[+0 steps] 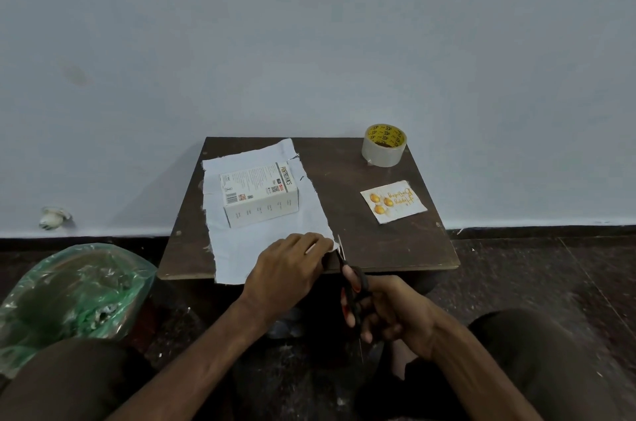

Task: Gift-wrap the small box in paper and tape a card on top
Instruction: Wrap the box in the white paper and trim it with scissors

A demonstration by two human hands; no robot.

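Note:
A small white printed box (258,195) lies on a sheet of white paper (241,241) spread over the left half of a small dark wooden table (385,248). My left hand (289,271) holds the paper's near right corner, fingers curled at its edge. My right hand (389,312) grips black-handled scissors (347,274); their blades point up at the paper's right edge beside my left fingers. A birthday card (393,201) with orange ornaments lies flat on the table's right side. A roll of clear tape (383,145) with a yellow core stands at the back right corner.
The table stands against a pale wall (309,42). A green plastic bag (72,296) over a round object sits on the dark floor at the left. My knees frame the bottom of the view. A small white object (51,217) lies by the wall at far left.

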